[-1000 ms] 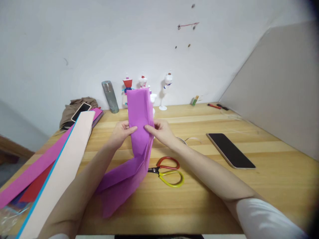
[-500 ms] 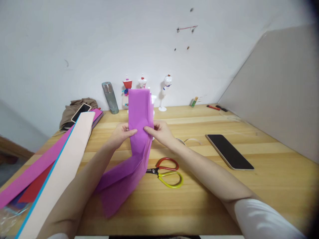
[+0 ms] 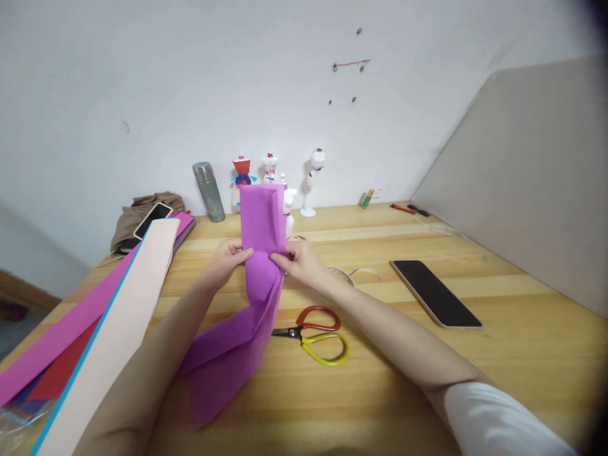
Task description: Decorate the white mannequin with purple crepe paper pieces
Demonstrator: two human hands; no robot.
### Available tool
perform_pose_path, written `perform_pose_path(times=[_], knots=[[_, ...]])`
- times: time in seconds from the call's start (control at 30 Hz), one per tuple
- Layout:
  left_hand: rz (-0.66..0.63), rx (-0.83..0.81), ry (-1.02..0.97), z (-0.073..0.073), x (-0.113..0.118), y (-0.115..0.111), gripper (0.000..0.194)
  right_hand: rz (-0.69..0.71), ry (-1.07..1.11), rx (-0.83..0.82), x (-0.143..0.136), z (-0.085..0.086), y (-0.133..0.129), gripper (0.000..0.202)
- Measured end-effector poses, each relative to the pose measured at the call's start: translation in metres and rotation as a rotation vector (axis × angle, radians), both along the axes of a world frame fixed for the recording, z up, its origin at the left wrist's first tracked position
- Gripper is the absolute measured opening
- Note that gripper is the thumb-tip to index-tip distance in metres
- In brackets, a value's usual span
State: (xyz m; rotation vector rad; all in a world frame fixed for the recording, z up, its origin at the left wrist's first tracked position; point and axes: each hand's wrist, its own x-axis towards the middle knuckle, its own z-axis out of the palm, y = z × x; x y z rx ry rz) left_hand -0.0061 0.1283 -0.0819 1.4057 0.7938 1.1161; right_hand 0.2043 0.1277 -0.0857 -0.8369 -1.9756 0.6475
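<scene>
A folded strip of purple paper (image 3: 263, 218) stands upright between my hands, its lower part bending down to the left onto the table. My left hand (image 3: 230, 261) pinches its left edge, thumb in front. On the right edge, my right hand (image 3: 299, 261) grips it the same way, with the fingers partly hidden behind. Scissors (image 3: 304, 332) with one red and one yellow handle lie just right of the paper, their blade tips close to it. Behind the paper stand several small white dress forms (image 3: 270, 166), one of them partly covered.
Pink, red and white paper sheets (image 3: 137, 285) lie at the left, near a phone and brown cloth (image 3: 137, 215). A grey bottle (image 3: 209, 192) stands at the back. A black phone (image 3: 434, 293) lies at the right, a ring-shaped item (image 3: 342, 275) behind my right wrist.
The purple paper and both hands sit slightly lower in the view, and the paper's top has come down, showing more of the dress forms. Both hands keep their hold.
</scene>
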Motion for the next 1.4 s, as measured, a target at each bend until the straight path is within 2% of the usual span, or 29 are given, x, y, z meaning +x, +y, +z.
perform_pose_path(times=[0.1, 0.2, 0.33, 0.57, 0.7, 1.0, 1.4], knots=[[-0.001, -0.042, -0.001, -0.010, 0.000, 0.003, 0.032, -0.079, 0.004, 0.016, -0.002, -0.006, 0.000, 0.029], [0.023, -0.095, -0.036, -0.023, 0.001, 0.008, 0.033, -0.171, -0.077, 0.139, -0.001, -0.013, 0.000, 0.025], [0.061, -0.116, -0.073, -0.033, 0.001, 0.012, 0.039, -0.189, -0.189, 0.266, 0.000, -0.017, -0.002, 0.022], [0.073, -0.145, -0.068, -0.025, 0.008, 0.006, 0.034, -0.185, -0.015, 0.084, -0.002, -0.012, 0.003, 0.025], [0.112, -0.155, -0.059, -0.020, 0.012, 0.003, 0.034, -0.211, -0.002, 0.099, -0.003, -0.010, 0.004, 0.031], [0.058, -0.179, -0.048, -0.019, 0.014, 0.000, 0.041, -0.232, 0.006, 0.052, -0.001, -0.009, 0.005, 0.034], [0.063, -0.162, -0.060, -0.017, 0.013, 0.002, 0.037, -0.218, 0.047, 0.043, -0.003, -0.011, 0.005, 0.034]])
